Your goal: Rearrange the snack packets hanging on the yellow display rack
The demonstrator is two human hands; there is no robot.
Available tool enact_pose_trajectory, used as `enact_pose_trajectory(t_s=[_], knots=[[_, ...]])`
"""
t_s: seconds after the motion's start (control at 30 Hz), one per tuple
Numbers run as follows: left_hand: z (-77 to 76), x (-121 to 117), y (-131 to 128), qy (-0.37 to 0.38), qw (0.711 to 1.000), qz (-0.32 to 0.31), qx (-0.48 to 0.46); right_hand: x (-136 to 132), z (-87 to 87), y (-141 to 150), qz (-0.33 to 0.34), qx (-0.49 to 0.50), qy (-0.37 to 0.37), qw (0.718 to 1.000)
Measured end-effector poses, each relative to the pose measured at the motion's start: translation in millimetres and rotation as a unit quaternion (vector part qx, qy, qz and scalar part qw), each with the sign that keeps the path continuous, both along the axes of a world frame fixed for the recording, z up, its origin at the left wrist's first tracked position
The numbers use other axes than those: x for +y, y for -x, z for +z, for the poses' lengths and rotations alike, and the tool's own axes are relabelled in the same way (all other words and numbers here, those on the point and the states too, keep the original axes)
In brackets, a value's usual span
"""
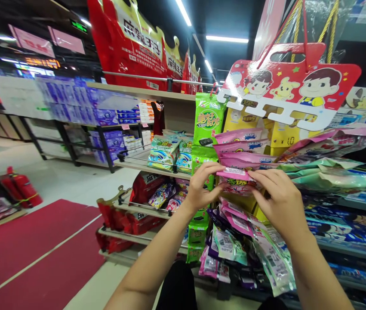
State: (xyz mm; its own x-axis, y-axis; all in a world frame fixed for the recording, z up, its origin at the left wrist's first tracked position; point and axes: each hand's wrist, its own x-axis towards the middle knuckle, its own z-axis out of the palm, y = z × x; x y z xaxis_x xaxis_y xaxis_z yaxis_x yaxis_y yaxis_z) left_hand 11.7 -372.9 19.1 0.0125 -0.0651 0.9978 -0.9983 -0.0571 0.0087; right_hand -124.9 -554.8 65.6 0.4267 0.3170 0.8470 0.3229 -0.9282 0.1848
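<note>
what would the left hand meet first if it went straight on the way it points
The pink packet held by the left hand; past it, probably other pink packets, though depth is unclear.

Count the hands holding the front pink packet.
2: the left hand at the left end of the pink packet, the right hand at its right end. Neither is hidden.

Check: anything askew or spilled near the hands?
Pink and pale packets below the left hand and right hand hang askew, overlapping at different slants, whereas the green packets beside them hang in a column. No spill visible.
</note>
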Motion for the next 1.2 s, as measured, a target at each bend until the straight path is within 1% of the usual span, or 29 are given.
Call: enact_pose_trajectory(t_s=[0.07,0.13,0.3,0.37,0.43,0.47,0.53,0.63,0.7,0.77,0.8,0.83,0.9,0.97,1.03,1.1,1.13,1.2], knots=[[-0.4,0.1,-0.3,-0.016,1.0,-0.014,0.011,1.2,1.2,0.3,-0.017,0.014,0.005,1.0],[-4.0,-0.5,-2.5,-0.029,0.999,-0.02,0.02,3.6,-0.8,0.0,-0.03,0.018,0.003,0.999],[-19.4,-4.6,-8.9,-0.068,0.996,-0.056,0.031,6.7,-15.1,-2.2,-0.059,0.031,0.003,0.998],[-21.9,-4.5,-8.4,-0.075,0.994,-0.069,0.039,5.0,-19.0,-3.0,-0.057,0.033,0.007,0.998],[-20.6,-2.7,-5.6,-0.073,0.993,-0.076,0.053,3.0,-19.9,-3.2,-0.034,0.012,0.001,0.999],[-18.8,-1.4,-3.8,-0.066,0.993,-0.082,0.06,2.6,-19.6,-3.0,-0.022,-0.014,-0.013,1.0],[-13.1,0.6,0.1,-0.031,0.993,-0.087,0.075,3.7,-19.2,-2.2,-0.018,-0.087,-0.063,0.994],[-0.2,0.0,4.4,0.044,0.992,-0.068,0.095,10.6,-24.7,-1.1,-0.043,-0.175,-0.16,0.97],[12.2,-1.9,4.9,0.073,0.99,-0.057,0.107,16.2,-32.8,-0.9,-0.033,-0.188,-0.213,0.958],[28.2,-2.7,2.3,0.077,0.987,-0.065,0.125,19.9,-40.1,-0.7,-0.023,-0.188,-0.225,0.956],[37.6,-2.1,-0.4,0.071,0.986,-0.068,0.138,20.5,-41.9,-0.4,-0.028,-0.186,-0.209,0.96],[47.6,-0.6,-4.1,0.056,0.985,-0.063,0.148,20.4,-41.5,0.2,-0.038,-0.18,-0.179,0.967],[68.6,4.2,-13.6,-0.001,0.986,-0.025,0.162,18.5,-33.8,2.1,-0.064,-0.15,-0.098,0.982],[88.9,9.3,-23.6,-0.077,0.982,0.027,0.17,16.5,-17.4,4.1,-0.094,-0.096,-0.029,0.991],[105.3,11.9,-31.6,-0.145,0.971,0.071,0.174,15.9,3.4,4.7,-0.122,-0.037,0.027,0.992],[115.3,10.6,-36.2,-0.192,0.96,0.123,0.161,17.0,22.8,3.0,-0.141,0.008,0.079,0.987],[117.5,8.7,-37.2,-0.209,0.954,0.156,0.146,18.0,30.5,1.4,-0.149,0.025,0.103,0.983],[116.8,3.6,-37.3,-0.229,0.942,0.221,0.11,19.7,40.5,-2.5,-0.162,0.045,0.133,0.977]])
